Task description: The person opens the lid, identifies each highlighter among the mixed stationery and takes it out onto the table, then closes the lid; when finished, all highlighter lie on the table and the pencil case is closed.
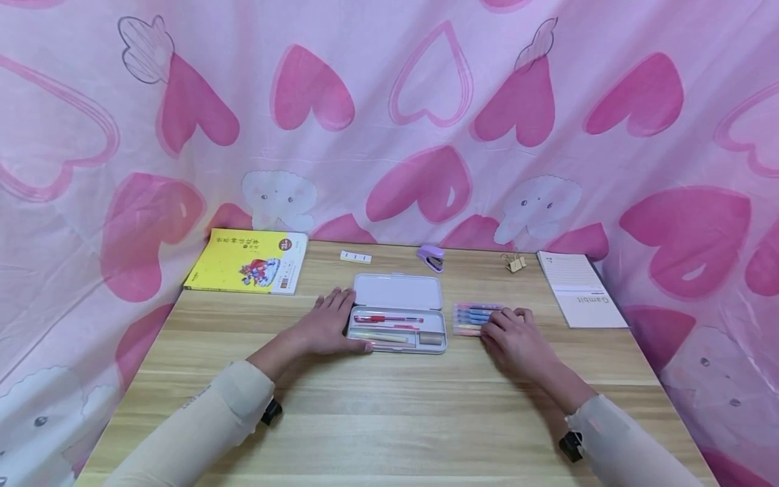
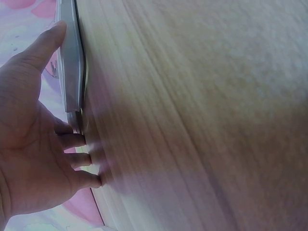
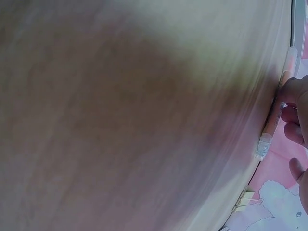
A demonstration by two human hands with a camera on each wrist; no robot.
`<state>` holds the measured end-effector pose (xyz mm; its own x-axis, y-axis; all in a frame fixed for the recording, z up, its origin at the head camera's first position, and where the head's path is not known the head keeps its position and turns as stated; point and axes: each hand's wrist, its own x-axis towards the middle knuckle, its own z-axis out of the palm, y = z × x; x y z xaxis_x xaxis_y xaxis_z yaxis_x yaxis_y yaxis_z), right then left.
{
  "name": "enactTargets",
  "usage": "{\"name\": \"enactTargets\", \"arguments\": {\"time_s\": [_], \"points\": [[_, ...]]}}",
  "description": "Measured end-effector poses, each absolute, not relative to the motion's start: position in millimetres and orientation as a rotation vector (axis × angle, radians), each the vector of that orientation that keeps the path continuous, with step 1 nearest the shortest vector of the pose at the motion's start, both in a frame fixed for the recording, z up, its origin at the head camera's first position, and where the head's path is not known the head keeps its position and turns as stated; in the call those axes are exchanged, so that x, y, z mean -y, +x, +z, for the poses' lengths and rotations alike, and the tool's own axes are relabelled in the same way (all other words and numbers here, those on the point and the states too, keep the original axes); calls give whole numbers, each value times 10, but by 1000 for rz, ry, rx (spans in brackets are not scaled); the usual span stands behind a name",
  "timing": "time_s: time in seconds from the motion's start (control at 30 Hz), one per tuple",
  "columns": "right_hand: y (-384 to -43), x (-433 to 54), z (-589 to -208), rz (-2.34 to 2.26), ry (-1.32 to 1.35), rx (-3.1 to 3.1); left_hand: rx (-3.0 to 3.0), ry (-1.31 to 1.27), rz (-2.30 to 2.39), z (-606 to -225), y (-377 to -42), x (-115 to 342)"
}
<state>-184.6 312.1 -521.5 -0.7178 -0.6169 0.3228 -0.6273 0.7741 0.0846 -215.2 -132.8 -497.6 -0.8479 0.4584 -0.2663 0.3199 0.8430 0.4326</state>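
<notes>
An open white pencil case (image 1: 398,292) lies mid-table with its lid folded back. Inside it are a red pen (image 1: 383,318), pale sticks and a grey-brown block (image 1: 431,337). My left hand (image 1: 325,326) spreads around the case's left end, thumb against the front side; the left wrist view shows the other fingertips reaching down to the table. To the right lies a row of colored markers (image 1: 465,316) in a clear sleeve. My right hand (image 1: 516,338) grips the markers' right part with bent fingers. In the right wrist view its thumb touches an orange marker (image 3: 273,120).
A yellow book (image 1: 237,264) lies at the back left. Along the back are a white strip (image 1: 356,257), a purple stapler (image 1: 431,257) and a gold binder clip (image 1: 514,263). A notepad (image 1: 581,291) lies at the right. Pink heart-patterned cloth (image 1: 414,88) hangs behind the table.
</notes>
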Motion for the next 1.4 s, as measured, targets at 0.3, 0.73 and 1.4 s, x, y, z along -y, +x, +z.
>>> {"name": "enactTargets", "arguments": {"time_s": [0.3,0.73,1.4], "points": [[-1855,-3104,-5224,53,940,2653,-2664,591,531,-4980,-2157,1334],[-1964,-2775,-5069,89,948,2698,-2658,584,535,-5017,-2172,1340],[-1956,-1538,-5002,150,1229,2698,-2658,581,536,-5006,-2169,1345]]}}
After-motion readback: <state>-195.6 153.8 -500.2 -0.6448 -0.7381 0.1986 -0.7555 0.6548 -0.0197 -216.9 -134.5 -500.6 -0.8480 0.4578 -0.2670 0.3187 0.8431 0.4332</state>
